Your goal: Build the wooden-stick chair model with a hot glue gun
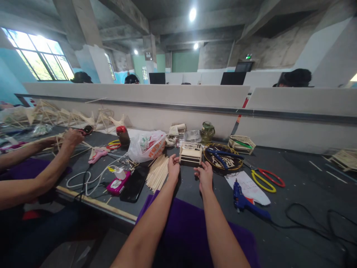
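**Both hands at the little stick frame!**

Here's the wooden frame (191, 153), mid-bench (301, 163), towards the back edge. The left hand (174, 169) is half curled at its left end, the right hand (205, 175) loosely open by its lower right corner, likely to steady both ends. Firm grip or light touch? Can't tell! Sticks (157, 173) and blue glue gun (247, 203) flank them, presumably for easy reach. The frame's far side is hidden; the gun's cord (290, 226) runs out of view.
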Demonstrator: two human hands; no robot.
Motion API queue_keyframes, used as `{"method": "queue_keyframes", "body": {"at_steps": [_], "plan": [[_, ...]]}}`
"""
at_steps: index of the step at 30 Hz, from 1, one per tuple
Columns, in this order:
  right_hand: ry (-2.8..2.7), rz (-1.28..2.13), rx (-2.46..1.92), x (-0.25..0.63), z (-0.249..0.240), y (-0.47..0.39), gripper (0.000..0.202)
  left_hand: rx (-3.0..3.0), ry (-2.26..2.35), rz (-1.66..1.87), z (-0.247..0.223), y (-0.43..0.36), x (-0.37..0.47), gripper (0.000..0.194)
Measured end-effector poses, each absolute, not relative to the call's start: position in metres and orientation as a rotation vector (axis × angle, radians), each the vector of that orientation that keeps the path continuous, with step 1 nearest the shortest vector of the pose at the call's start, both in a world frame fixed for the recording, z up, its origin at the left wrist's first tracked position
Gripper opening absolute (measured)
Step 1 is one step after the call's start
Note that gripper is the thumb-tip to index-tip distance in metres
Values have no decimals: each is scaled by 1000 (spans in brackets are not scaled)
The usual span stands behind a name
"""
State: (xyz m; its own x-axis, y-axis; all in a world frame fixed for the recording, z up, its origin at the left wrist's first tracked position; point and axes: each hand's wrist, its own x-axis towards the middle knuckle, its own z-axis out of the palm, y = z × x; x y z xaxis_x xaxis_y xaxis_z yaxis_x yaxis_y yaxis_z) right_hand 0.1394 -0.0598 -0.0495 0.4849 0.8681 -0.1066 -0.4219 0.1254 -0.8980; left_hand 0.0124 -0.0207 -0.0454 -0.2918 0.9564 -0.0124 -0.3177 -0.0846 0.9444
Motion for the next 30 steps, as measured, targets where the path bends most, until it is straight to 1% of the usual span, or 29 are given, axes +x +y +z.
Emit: {"method": "queue_keyframes", "body": {"at_steps": [8, 20, 25, 30], "plan": [[-510, 979, -1098, 140, -51, -61, 70, 855, 1224, 1580, -49, -26, 10, 48], [-477, 946, -1163, 143, -56, -60, 70, 879, 1242, 1601, -60, -25, 7, 58], [-510, 963, -1176, 142, -57, -61, 72, 914, 1203, 1579, -62, -24, 9, 60], [-535, 944, -1176, 143, -54, -61, 69, 922, 1158, 1603, -58, -24, 10, 60]]}}
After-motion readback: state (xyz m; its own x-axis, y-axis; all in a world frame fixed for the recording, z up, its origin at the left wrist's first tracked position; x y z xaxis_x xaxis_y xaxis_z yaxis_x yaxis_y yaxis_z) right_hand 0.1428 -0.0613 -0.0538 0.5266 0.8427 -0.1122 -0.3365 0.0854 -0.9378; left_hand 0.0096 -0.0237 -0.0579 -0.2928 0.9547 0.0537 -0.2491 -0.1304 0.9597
